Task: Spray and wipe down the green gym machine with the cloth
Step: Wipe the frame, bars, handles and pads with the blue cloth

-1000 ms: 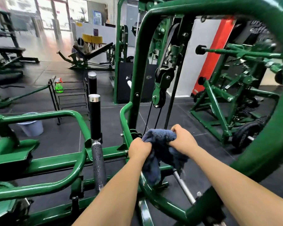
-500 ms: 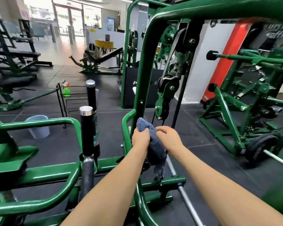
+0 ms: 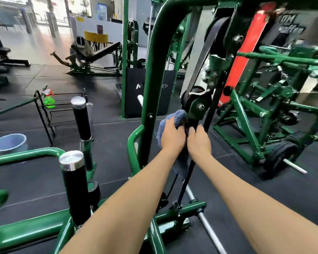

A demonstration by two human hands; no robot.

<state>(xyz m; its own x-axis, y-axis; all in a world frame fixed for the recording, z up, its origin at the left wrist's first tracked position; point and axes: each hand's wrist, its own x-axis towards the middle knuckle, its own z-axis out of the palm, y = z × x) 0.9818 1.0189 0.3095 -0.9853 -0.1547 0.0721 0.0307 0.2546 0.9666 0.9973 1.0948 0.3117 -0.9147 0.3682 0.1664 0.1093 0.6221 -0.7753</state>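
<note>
A blue cloth [image 3: 179,116] is bunched against the lower pulley bracket [image 3: 197,107] of the green gym machine [image 3: 154,70], just right of its upright tube. My left hand [image 3: 172,136] grips the cloth from the left. My right hand [image 3: 198,142] curls round the cloth's dark lower part and the black belt beside it. A loose tail of cloth hangs down between my wrists. A green spray bottle [image 3: 49,99] stands on a black wire rack [image 3: 44,114] far to the left, away from both hands.
Two black pegs with chrome caps [image 3: 73,160] stand up at the lower left. A pale blue bucket [image 3: 8,143] sits on the dark rubber floor at left. Another green machine [image 3: 264,110] stands at right. A chrome bar [image 3: 207,230] runs low across the frame.
Both hands have moved up along the belt with the cloth, from near the frame's base to the lower pulley. The view has tilted upward with them.
</note>
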